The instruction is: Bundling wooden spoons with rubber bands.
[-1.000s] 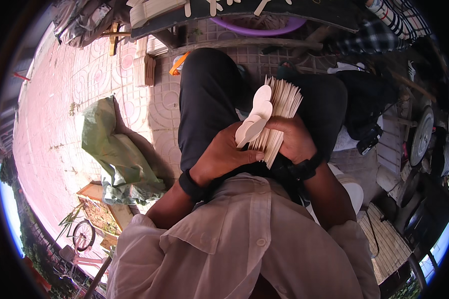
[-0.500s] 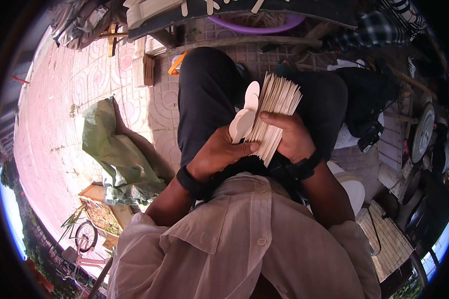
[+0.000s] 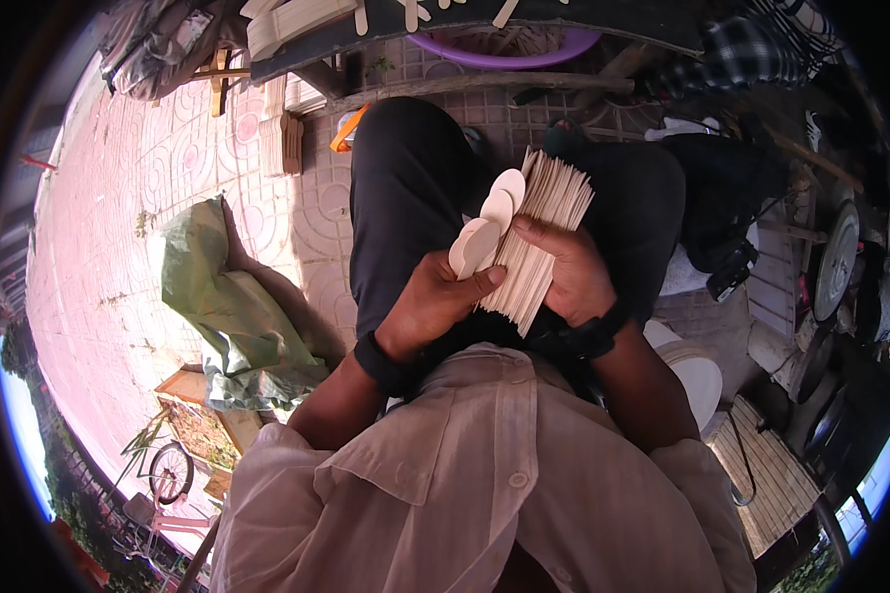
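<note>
A thick stack of flat wooden spoons (image 3: 536,259) stands on edge above my lap, tilted to the right at its far end. My right hand (image 3: 576,272) grips it from the right, thumb laid across the near-facing edges. At its left side a few loose wooden spoons (image 3: 477,243) fan out, their rounded bowls overlapping. My left hand (image 3: 433,301) is closed round these, its thumb pressing against the stack's lower left edge. The handles of the fanned spoons are mostly hidden by my left fingers and the stack.
Ahead is a dark bench (image 3: 524,32) with wooden pieces on it, and a purple basin (image 3: 564,54) behind its rail. Bundled wooden sticks (image 3: 282,143) stand on the paving. A green sack (image 3: 213,287) lies to my left; a white bucket (image 3: 692,381) stands at my right.
The fanned spoons have spread further apart, with another rounded bowl now showing at the far end. My left thumb has shifted slightly up along the stack.
</note>
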Available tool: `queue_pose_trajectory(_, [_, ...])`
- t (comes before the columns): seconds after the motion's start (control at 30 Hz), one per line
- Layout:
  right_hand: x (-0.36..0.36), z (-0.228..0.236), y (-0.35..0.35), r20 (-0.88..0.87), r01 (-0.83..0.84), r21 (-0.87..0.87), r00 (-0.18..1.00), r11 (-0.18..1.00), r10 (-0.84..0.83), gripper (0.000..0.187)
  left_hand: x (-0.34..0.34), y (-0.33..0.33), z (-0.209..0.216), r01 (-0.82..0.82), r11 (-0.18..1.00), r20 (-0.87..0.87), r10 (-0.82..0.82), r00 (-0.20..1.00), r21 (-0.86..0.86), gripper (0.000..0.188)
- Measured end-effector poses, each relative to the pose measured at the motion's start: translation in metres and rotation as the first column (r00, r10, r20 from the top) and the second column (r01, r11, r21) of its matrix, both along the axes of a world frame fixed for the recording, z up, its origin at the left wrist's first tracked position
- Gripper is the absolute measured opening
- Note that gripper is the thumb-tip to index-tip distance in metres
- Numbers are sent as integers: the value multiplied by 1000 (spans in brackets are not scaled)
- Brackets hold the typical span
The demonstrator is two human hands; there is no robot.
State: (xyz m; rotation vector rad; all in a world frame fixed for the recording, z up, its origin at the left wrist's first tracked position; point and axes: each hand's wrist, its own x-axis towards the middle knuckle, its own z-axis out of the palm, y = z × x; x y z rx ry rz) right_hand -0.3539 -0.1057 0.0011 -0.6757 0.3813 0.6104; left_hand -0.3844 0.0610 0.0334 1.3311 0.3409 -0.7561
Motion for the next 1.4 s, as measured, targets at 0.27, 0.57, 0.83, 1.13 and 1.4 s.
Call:
queue_pose_trajectory(0.27, [1, 6, 3, -62, 52, 37, 997, 998, -49, 28, -2, 2, -8, -26, 993, -75, 18, 997, -116, 24])
queue_pose_trajectory(0.57, [3, 6, 0, 25, 3, 36, 1000, 999, -4, 28, 2, 3, -7, -145, 985, 12, 147, 989, -95, 24])
queue_pose_trajectory(0.83, [-13, 20, -2, 38, -321, -99, 945, 942, 326, 34, 32, 5, 0, -164, 942, 264, 245, 933, -294, 37])
queue_pose_trajectory(1.13, [-22, 12, -9, 103, -432, -57, 894, 900, 435, 35, 29, 13, 3, 38, 964, 158, 4, 987, -262, 41])
queue_pose_trajectory(1.4, [-21, 15, -7, 64, -514, -50, 854, 856, 516, 33, 23, 12, -4, 55, 991, 286, -18, 958, -123, 36])
